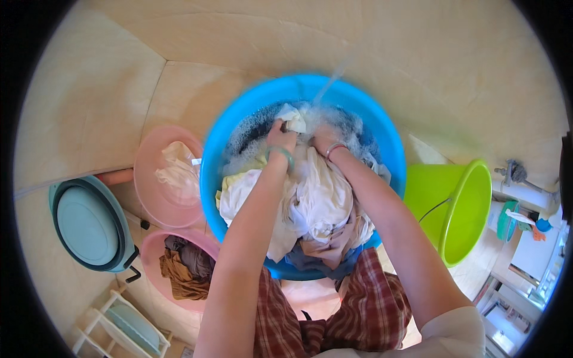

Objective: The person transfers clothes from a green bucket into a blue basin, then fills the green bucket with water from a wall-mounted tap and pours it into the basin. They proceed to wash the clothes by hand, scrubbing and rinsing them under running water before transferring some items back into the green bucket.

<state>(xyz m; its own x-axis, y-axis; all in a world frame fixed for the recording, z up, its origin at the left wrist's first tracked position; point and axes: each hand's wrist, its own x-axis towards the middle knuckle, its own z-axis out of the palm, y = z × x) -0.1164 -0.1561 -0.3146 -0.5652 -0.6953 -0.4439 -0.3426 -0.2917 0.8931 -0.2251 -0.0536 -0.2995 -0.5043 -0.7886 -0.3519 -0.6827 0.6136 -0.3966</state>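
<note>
A large blue basin (216, 119) in front of me holds sudsy water and a heap of wet laundry. My left hand (283, 138), with a pale green bangle at the wrist, is closed on a bunched piece of white cloth (292, 118) at the water's far side. Just right of it, my right hand (325, 139) reaches down into the foam, its fingers hidden by suds and splashing. White garments (322, 194) lie heaped under my wrists. Beige and dark fabric (328, 244) hangs near the basin's front rim.
A thin water stream (332, 82) falls into the basin from above. On the left stand a pink basin (146, 173) with white cloth, another pink basin (156, 280) with brown and dark clothes, and a collapsible blue-grey basin (88, 225). A lime-green bucket (431, 197) lies tilted at right, near a wall tap (516, 173).
</note>
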